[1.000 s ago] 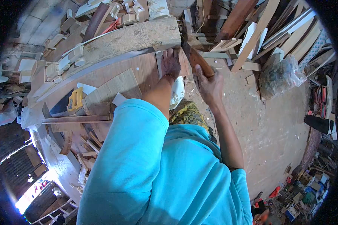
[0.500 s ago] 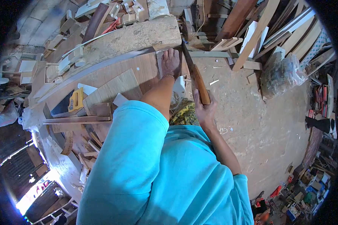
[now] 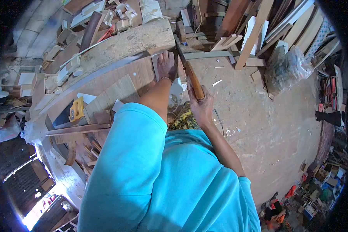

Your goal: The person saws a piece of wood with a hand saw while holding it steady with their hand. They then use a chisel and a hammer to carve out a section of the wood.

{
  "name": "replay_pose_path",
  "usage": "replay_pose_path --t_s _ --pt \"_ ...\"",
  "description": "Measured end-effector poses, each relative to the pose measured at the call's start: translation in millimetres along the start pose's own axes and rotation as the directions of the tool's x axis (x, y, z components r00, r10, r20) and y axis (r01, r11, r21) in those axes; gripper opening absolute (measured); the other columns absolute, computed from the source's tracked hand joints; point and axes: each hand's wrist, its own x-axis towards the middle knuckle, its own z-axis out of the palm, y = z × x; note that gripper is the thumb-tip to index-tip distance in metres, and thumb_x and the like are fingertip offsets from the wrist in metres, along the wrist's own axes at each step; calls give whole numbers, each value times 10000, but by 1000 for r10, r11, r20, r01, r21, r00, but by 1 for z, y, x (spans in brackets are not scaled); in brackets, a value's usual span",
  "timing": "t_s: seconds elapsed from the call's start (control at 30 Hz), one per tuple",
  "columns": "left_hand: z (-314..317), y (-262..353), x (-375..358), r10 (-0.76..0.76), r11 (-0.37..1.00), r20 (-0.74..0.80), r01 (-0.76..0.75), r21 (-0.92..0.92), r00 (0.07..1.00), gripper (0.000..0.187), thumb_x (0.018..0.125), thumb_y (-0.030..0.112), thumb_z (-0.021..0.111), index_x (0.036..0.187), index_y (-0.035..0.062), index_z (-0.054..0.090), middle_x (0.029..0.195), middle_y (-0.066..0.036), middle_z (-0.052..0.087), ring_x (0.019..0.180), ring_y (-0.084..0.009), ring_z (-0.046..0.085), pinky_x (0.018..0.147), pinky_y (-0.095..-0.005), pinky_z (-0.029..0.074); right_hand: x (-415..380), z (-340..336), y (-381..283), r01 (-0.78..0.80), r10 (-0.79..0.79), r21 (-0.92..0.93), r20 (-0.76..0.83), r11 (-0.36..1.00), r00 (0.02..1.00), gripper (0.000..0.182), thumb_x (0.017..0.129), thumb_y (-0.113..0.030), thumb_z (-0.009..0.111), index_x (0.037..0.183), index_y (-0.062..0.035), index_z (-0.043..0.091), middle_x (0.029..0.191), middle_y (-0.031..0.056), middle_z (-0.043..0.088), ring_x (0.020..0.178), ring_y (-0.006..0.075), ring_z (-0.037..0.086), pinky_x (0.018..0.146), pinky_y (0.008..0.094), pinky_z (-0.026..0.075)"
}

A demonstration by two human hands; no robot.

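My left hand (image 3: 166, 65) presses on a narrow wooden board (image 3: 156, 66) at the edge of the bench, its fingers bent and pointing away from me. In my right hand (image 3: 202, 105) is a saw (image 3: 194, 80) with a thick brown wooden handle and a dark blade, seen nearly edge-on. The fingers wrap around the near end of the handle. The blade runs forward just right of my left hand, close to the board's end. Exactly where its teeth touch is hidden.
A yellow-handled saw (image 3: 76, 109) lies left on the bench beside a pale plywood piece (image 3: 114, 94). A thick, rough plank (image 3: 135, 40) spans the back. Boards (image 3: 255, 34) lean at the back right near a clear plastic bag (image 3: 290, 71). Scraps dot the floor (image 3: 266, 127).
The camera view has turned slightly. My right hand and the saw have moved a little forward relative to my left hand, which stays pressed on the board.
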Motion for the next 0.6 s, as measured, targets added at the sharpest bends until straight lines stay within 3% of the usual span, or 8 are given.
replay_pose_path --t_s 0.2,0.23,0.3,0.4,0.47,0.5,0.57,0.6 --pt "27 -15 2 162 959 -237 -97 267 958 88 754 144 493 826 102 519 867 -66 484 832 -246 492 726 -356 453 -5 10 25 4 -3 3 -50 1000 999 179 780 -146 647 775 3 549 532 131 531 476 154 534 455 319 410" --pt "29 -16 6 163 959 -245 -95 267 956 88 754 144 493 826 102 519 867 -66 484 832 -246 492 726 -356 453 -4 15 27 71 -70 5 -81 997 994 182 779 -146 648 768 3 545 535 129 532 471 152 525 455 316 407" --pt "29 -19 3 176 962 -217 -121 245 960 83 752 137 492 823 100 514 875 -68 484 839 -250 495 732 -355 455 -5 18 29 131 -129 10 -111 991 985 185 779 -146 648 761 4 542 537 127 532 467 150 516 455 314 405" --pt "28 -16 1 145 975 -233 -98 201 962 81 755 138 494 821 94 508 879 -72 484 844 -255 499 739 -362 457 -1 8 24 -4 8 65 -57 998 998 180 781 -146 648 767 5 550 550 115 540 481 129 506 460 303 403" --pt "28 -18 2 144 973 -200 -103 205 969 95 757 135 491 839 90 506 894 -78 482 868 -261 494 761 -364 449 2 3 16 -41 42 64 -6 997 999 178 834 -149 627 817 19 569 625 13 541 570 44 469 486 228 384" --pt "29 -19 2 137 972 -166 -101 210 977 110 759 132 489 858 86 504 909 -85 480 891 -266 489 782 -365 442 5 6 22 -43 44 67 -10 997 999 178 834 -149 627 817 19 569 625 13 541 570 44 469 486 228 384" --pt "27 -17 0 132 971 -115 -105 214 985 140 749 125 499 882 80 501 926 -93 476 916 -272 478 807 -370 426 10 13 39 -110 115 320 2 941 993 227 809 -205 648 786 10 577 543 43 505 503 85 453 451 279 376" --pt "24 -16 1 122 970 -70 -104 219 990 174 738 118 509 906 74 497 944 -101 471 941 -279 468 832 -375 409 13 12 37 -112 118 321 0 940 993 227 809 -205 648 786 10 577 543 43 505 503 85 453 451 279 376"
